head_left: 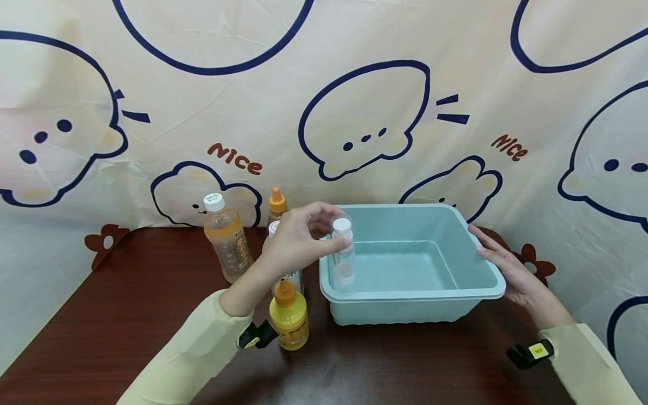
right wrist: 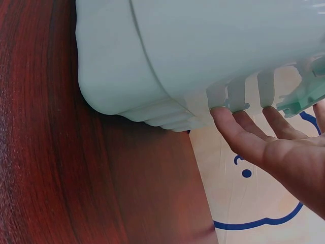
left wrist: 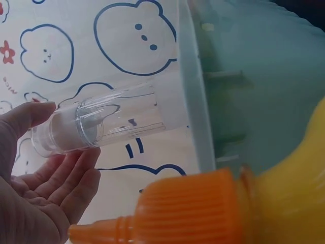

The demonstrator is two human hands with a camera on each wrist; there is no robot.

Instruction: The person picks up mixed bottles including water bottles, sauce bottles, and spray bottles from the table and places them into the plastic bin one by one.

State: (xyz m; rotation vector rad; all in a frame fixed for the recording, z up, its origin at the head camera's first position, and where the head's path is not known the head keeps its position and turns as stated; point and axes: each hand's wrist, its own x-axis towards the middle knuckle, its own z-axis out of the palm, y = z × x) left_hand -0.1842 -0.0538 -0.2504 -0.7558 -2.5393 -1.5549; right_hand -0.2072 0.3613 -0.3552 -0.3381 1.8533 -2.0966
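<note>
1. The pale blue rectangular plastic tub (head_left: 412,270) is sitting toward the back right of the dark red wooden table (head_left: 126,315), and it could be sliding or tipping if anything knocks its near-left rim, since the right hand (head_left: 508,270) is only resting along its right wall. In the right wrist view the fingers (right wrist: 238,133) are lying straight and slightly apart, touching the ribs under the rim (right wrist: 238,96), not curling round them.

2. The yellow squeeze bottle with the orange nozzle cap (head_left: 288,315) is standing just beside the tub's near-left corner, right under the left forearm; a dropping wrist could be toppling it. Two more bottles, an orange-drink bottle with a white cap (head_left: 226,239) and a small orange-capped one (head_left: 277,205), are standing behind near the table's back edge.

3. The small clear plastic bottle with the white cap (head_left: 342,247) is hanging over the tub's left side, inside its rim. The left hand (head_left: 296,239) is pinching it at the cap end only, thumb (left wrist: 25,114) on one side, fingertips (left wrist: 84,160) on the other, so it could be slipping or swinging.
</note>
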